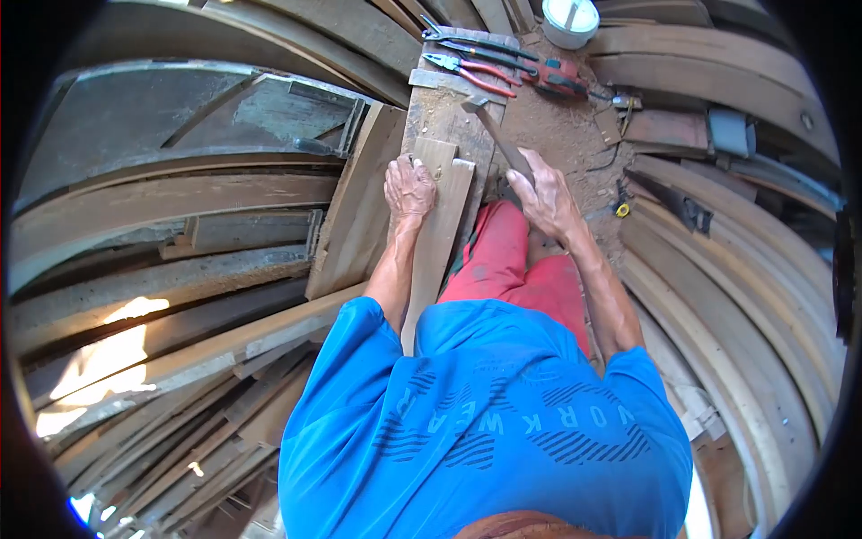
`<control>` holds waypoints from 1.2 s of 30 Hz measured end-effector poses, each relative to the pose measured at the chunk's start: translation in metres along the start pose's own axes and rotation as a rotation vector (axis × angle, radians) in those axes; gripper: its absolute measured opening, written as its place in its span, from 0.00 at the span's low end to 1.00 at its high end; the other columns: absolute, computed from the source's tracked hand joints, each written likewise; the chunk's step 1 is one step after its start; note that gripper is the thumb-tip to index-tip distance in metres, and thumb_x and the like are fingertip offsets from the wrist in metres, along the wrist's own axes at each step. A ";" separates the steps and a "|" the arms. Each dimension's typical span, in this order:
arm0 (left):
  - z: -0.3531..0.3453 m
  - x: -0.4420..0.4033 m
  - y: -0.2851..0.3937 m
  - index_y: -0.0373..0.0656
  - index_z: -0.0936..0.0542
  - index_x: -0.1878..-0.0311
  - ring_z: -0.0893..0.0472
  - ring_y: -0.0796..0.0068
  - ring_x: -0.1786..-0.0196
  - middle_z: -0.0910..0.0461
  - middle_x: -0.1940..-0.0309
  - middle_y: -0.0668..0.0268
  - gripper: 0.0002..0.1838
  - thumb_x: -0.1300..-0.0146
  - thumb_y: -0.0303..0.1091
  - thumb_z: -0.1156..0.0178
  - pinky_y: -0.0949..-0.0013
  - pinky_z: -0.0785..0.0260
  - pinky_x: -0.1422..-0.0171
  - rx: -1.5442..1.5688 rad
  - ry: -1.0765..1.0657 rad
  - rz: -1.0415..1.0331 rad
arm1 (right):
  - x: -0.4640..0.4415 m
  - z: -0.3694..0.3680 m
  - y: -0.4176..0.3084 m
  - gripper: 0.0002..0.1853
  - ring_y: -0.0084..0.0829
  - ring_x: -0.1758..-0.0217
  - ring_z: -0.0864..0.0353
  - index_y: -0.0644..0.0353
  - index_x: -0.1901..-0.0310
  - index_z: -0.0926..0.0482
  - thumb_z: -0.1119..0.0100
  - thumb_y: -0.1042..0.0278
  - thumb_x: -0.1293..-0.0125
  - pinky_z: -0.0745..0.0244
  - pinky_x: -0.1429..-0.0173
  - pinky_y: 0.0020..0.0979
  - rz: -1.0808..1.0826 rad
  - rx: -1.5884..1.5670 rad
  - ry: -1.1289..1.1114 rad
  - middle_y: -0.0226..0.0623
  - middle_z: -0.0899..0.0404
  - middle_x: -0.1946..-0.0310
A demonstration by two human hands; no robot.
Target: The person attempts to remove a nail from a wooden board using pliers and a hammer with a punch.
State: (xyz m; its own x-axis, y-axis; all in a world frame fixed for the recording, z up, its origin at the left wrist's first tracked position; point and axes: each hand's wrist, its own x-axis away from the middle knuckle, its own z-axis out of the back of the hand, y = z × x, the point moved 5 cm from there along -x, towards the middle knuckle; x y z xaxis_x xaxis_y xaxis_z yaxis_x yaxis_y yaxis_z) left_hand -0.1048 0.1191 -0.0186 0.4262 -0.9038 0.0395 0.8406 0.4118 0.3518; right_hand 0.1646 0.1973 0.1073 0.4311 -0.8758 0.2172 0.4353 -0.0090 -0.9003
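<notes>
My right hand is closed round the wooden handle of a hammer, whose metal head points up and left over the work board. On the near end of a light wooden plank, my left hand rests at the left edge, fingers bent together near the plank's top; whether they pinch something small is hidden. The plank lies lengthwise on a narrow bench board, with a second narrow strip beside it.
Red-handled pliers, dark-handled pincers and a red power tool lie ahead. A white bucket stands beyond. A yellow tape measure is at right. Stacked planks line both sides.
</notes>
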 end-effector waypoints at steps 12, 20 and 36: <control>0.006 0.008 -0.017 0.39 0.25 0.33 0.18 0.49 0.46 0.16 0.55 0.53 0.25 0.26 0.43 0.38 0.47 0.29 0.37 0.145 0.174 0.290 | -0.065 -0.014 -0.067 0.15 0.26 0.74 0.19 0.64 0.39 0.26 0.45 0.64 0.17 0.24 0.67 0.32 0.044 0.015 -0.328 0.36 0.17 0.69; 0.018 0.013 -0.046 0.45 0.12 0.52 0.17 0.50 0.46 0.16 0.52 0.51 0.08 0.26 0.36 0.37 0.50 0.25 0.40 0.569 0.395 0.510 | -0.075 -0.019 -0.107 0.15 0.30 0.71 0.22 0.64 0.42 0.27 0.42 0.60 0.18 0.26 0.64 0.38 0.349 0.056 -0.330 0.38 0.22 0.72; 0.055 0.024 0.024 0.38 0.11 0.52 0.12 0.63 0.63 0.12 0.67 0.57 0.09 0.26 0.33 0.35 0.60 0.21 0.52 0.704 0.148 0.574 | -0.142 -0.021 -0.076 0.15 0.31 0.69 0.25 0.68 0.43 0.23 0.37 0.66 0.21 0.26 0.61 0.35 0.330 0.083 -0.673 0.40 0.26 0.71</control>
State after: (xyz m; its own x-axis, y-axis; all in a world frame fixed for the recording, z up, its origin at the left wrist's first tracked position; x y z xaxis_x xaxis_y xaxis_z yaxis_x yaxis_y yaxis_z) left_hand -0.0928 0.1013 0.0427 0.7942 -0.5387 0.2812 0.1101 0.5828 0.8052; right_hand 0.0537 0.3125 0.1368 0.9276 -0.3428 0.1483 0.2461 0.2624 -0.9331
